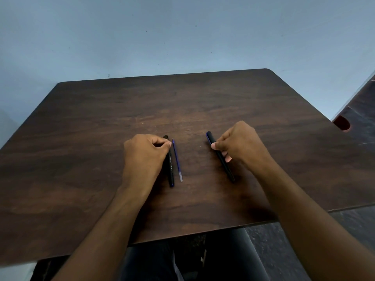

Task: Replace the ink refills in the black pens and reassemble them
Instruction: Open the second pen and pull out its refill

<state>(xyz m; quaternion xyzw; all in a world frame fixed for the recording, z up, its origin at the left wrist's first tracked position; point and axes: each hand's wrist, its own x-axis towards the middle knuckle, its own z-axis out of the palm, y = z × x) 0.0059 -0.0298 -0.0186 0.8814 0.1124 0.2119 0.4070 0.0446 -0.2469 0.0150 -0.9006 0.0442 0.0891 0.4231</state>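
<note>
Head view of a dark wooden table (101,138) with 2 black pens and 1 loose refill. The left hand (143,157) is curled, its thumb and forefinger pressed together on the far end of the left pen (170,169), which lies flat on the wood along the hand's thumb side. The right hand (239,147) is likewise curled, pinching the right pen (221,157) near its far end; the fingers wrap the barrel, and whether this pen is lifted or resting cannot be told. The blue refill (177,160) lies just beside the left pen, on the side away from the left palm, apart from it and nearly parallel, clear end toward the person. It sits between the 2 hands, nearer the left hand.

Each pen's long axis runs from the person toward the far edge; the right pen leans slightly, its near end angled outward. Judged from this layout, the work is at an early step, since both pens appear closed. The open wood between the 2 hands and beyond the fingertips gives free room; the table's near edge lies well behind both wrists, so a pulled-out part is unlikely to roll off.
</note>
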